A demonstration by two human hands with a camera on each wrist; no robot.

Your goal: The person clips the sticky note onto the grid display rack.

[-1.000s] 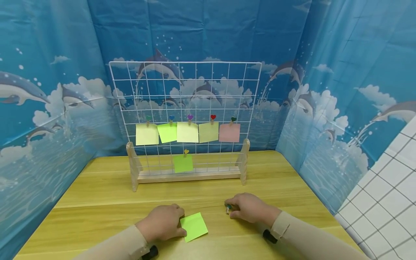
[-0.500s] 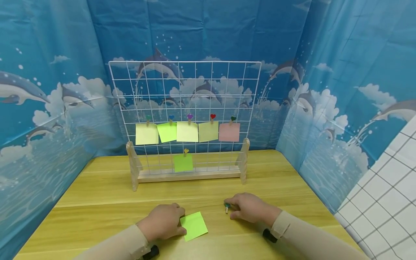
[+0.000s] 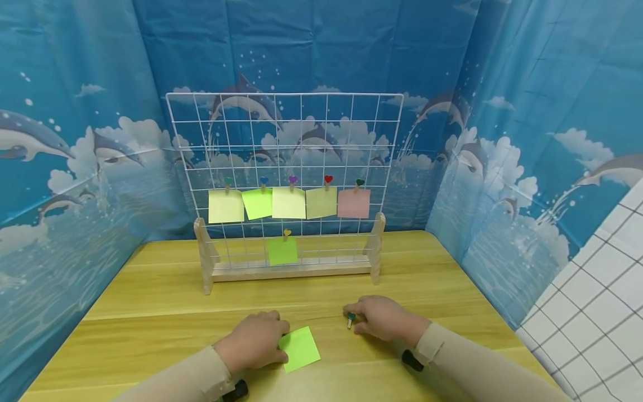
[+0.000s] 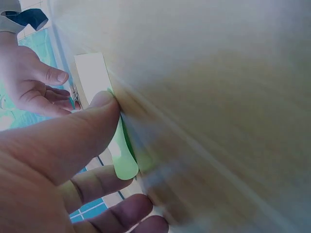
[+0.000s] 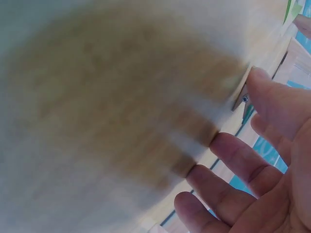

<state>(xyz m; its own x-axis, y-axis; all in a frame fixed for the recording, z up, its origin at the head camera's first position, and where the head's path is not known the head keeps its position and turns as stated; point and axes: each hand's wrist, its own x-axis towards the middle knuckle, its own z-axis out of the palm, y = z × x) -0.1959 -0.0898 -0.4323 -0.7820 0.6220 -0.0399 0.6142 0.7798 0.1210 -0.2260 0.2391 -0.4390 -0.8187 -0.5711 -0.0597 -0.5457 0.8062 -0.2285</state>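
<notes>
A bright green sticky note (image 3: 302,349) lies on the table in the head view. My left hand (image 3: 255,340) pinches its left edge; in the left wrist view the thumb (image 4: 104,104) is on one face and the bent-up edge meets the index finger. To the right, my right hand (image 3: 383,318) holds a small wooden clothespin (image 3: 350,320) with a dark green top between thumb and index finger, just over the table. The right wrist view shows the clothespin (image 5: 244,98) at the thumb tip, partly hidden, while the other fingers touch the table.
A white wire grid (image 3: 301,146) in a wooden stand (image 3: 296,272) is at the back. Several paper notes hang on it in a row from heart-topped clothespins, with one green note (image 3: 283,251) lower down. Dolphin-print curtains (image 3: 321,44) enclose the table (image 3: 166,304).
The clothespin has turned slightly in my right fingers, its wooden end showing more plainly. My left fingers have shifted a little at the note's edge. The note stays in place.
</notes>
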